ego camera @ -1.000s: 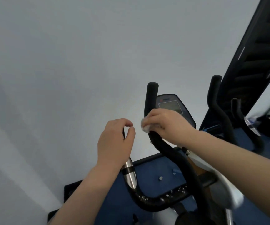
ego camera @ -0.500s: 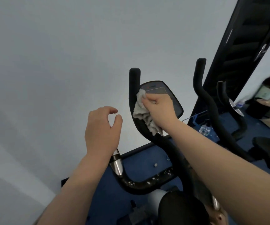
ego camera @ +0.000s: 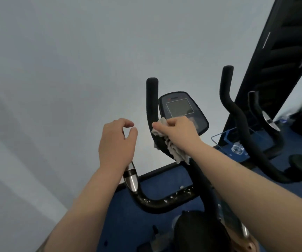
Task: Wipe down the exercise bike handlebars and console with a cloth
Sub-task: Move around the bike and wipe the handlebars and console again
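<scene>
Fingers of right hand (ego camera: pixel 181 132) around cloth (ego camera: pixel 175 151) against handlebar (ego camera: pixel 152 106).

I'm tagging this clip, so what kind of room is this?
Probably a home workout room or small gym: an exercise bike's handlebar and console stand before a plain wall, with a tall mirror and blue floor.

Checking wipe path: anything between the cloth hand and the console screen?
Nothing visible. The right hand holds the cloth against the left handlebar upright, just below the console; its screen is uncovered.
</scene>
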`<control>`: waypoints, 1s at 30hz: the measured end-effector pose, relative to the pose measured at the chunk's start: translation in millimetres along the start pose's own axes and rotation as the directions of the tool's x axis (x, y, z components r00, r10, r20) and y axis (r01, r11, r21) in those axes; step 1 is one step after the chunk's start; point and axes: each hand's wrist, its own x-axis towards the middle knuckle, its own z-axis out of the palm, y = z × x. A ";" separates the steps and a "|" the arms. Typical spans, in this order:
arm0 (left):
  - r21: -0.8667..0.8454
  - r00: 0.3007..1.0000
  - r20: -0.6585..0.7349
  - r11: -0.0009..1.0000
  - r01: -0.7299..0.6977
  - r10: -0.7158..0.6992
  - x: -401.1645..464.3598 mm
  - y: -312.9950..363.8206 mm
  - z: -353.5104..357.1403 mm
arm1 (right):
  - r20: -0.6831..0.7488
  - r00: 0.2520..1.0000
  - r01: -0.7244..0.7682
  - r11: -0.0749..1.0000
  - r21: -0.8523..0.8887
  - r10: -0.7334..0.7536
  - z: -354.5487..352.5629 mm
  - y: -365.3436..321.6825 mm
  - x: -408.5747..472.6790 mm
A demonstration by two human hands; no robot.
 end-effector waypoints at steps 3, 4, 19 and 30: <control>0.014 1.000 0.004 1.000 -0.012 0.012 -1.0 -2.2 -0.5 | -0.048 0.998 0.036 0.991 0.126 -0.031 1.9 12.4 -5.4; 0.015 1.000 0.000 1.000 -0.018 0.018 -1.3 -2.6 0.0 | -0.058 0.997 0.058 0.987 0.148 -0.050 0.4 15.2 -9.0; -0.025 1.000 0.011 0.999 -0.025 0.025 -2.5 -6.3 1.2 | 0.160 0.919 0.395 0.852 -0.343 -0.361 -20.3 12.4 -23.8; -0.279 0.958 0.136 0.938 -0.207 0.252 -127.0 46.6 13.4 | 0.207 0.910 0.398 0.895 -0.201 -0.358 -60.1 56.2 -74.5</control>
